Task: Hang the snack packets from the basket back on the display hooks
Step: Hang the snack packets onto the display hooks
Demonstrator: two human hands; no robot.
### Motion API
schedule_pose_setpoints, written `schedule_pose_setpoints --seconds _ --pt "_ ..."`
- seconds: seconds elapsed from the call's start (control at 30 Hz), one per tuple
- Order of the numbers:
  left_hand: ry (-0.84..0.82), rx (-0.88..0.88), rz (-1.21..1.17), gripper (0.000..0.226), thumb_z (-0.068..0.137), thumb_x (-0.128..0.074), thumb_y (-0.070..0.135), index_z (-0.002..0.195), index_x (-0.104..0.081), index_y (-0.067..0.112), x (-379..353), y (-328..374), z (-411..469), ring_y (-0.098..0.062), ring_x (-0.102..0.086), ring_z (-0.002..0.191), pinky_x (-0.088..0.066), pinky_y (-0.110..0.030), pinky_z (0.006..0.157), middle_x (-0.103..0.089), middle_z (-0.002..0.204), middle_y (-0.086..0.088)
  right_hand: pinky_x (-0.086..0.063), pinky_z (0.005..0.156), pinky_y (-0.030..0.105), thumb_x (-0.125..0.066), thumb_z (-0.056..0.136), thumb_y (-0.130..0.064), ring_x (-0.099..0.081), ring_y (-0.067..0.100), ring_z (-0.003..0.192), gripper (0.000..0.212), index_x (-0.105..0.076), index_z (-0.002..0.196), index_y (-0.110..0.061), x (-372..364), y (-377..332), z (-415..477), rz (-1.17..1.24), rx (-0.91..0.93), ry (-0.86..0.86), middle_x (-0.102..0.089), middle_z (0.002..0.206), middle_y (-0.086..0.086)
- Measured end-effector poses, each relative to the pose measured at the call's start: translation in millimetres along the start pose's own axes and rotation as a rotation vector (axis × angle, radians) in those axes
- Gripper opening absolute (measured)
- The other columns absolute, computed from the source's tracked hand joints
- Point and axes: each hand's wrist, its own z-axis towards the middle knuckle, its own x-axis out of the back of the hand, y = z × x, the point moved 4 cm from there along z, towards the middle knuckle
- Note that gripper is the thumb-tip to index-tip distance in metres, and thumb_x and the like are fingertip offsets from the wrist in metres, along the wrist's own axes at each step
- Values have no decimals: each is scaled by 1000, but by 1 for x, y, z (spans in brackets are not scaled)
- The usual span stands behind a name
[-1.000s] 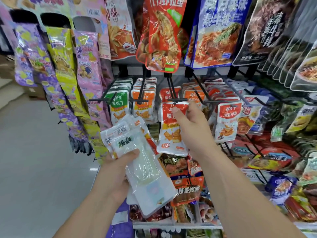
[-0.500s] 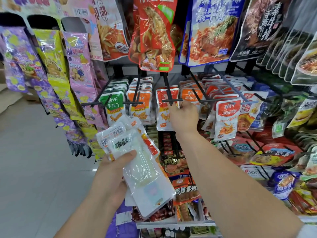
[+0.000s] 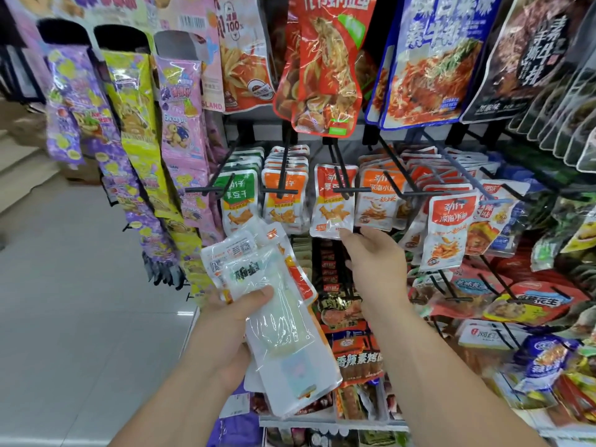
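One red-orange packet (image 3: 333, 201) on its display hook (image 3: 354, 190), more in the left hand (image 3: 232, 327)

The red-orange packet hangs upright from the black wire display hook, in the middle of the small-packet row, with the hook's crossbar lying across its upper part. It is the only packet visible on that hook.

The right hand (image 3: 374, 262) is just below it, palm turned inward, with the fingers loosely extended and holding nothing. Its fingertips (image 3: 347, 234) reach the packet's lower right corner. Whether they touch the corner or stop just short of it cannot be told.

The left hand grips a stack of snack packets (image 3: 283, 321) lower down and to the left, in front of the shelf. The thumb (image 3: 258, 295) is pressed across the top packet and the fingers are curled underneath. The stack is tilted, its upper ends leaning away to the left. The top packets show pale, clear-backed sides, and one with red edging peeks out behind.

A row of green packets (image 3: 240, 198) and a row of orange packets (image 3: 283, 195) hang on hooks to the left of the red-orange one. Orange-and-white packets (image 3: 379, 201) hang just to its right. Above hang a large red bag (image 3: 325, 66) and a large blue bag (image 3: 429, 59). Long candy strips (image 3: 135, 117) in purple, yellow and pink trail down at the far left over a grey tiled floor (image 3: 64, 301).
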Motion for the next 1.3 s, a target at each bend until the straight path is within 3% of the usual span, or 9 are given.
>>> schedule_pose_setpoints --seconds 0.17,0.27,0.4,0.5,0.6,0.77,1.0,1.13,1.3 --pt "-63 0 -7 62 69 -74 1 130 -66 5 -8 -4 -10 -34 -78 89 -64 -42 64 -77 114 -21 -52 85 24 -86 80 -43 -62 -1 100 45 -60 115 -35 -4 -12 -58 -206 182 -212 -64 111 -16" --pt "-63 2 21 55 72 -73 -6 126 -66 2 -12 -10 -14 -37 -78 86 -63 -44 64 -76 110 -25 -49 79 13 -94 68 -45 -62 -9 98 64 -56 120 -43 -15 -12 -74 -315 92 -513 -65 109 -25" --pt "-57 0 32 53 77 -76 2 129 -66 6 -12 -18 -20 -42 -76 97 -63 -52 72 -76 115 -23 -49 67 6 -94 73 -27 -65 -15 88 59 -58 117 -40 -8 -1 -81 -236 40 -620 -69 106 -24" --pt "-36 -21 27 51 78 -76 15 128 -67 13 -12 -21 -28 -40 -75 101 -60 -61 88 -77 114 -17 -60 80 25 -93 76 -21 -73 2 97 53 -66 119 -33 -3 7 -86 -175 63 -594 -76 108 -14" --pt "-8 -16 -1 27 90 -71 19 116 -68 18 -8 -24 -33 -30 -77 90 -61 -47 81 -80 107 -13 -61 83 28 -89 80 -19 -72 4 100 47 -66 119 -33 -1 11 -93 -143 69 -559 -75 110 -16" --pt "-47 21 -3 48 85 -72 32 131 -63 19 10 -18 -39 -34 -75 106 -57 -54 96 -77 117 -13 -61 83 30 -78 92 -18 -73 8 103 38 -63 125 -30 -5 11 -117 -88 52 -528 -75 115 -11" --pt "-96 30 78 38 93 -71 17 130 -62 20 45 -25 -56 -20 -79 81 -61 -33 57 -81 103 -5 -59 92 54 -70 98 -23 -75 19 100 21 -62 115 -33 -3 25 -159 -96 -26 -404 -76 109 -7" --pt "-107 81 164 34 99 -68 15 129 -62 30 65 -47 -57 -13 -78 73 -58 -27 52 -81 98 2 -58 89 57 -67 98 -30 -71 33 97 12 -63 109 -32 19 43 -174 -209 -27 -266 -74 106 1" --pt "-138 187 294 26 97 -73 22 121 -65 28 72 -75 -64 -19 -78 84 -62 -45 85 -82 94 3 -48 69 41 -67 96 -30 -58 28 75 17 -57 96 -16 67 38 -190 -376 123 -57 -62 88 14"
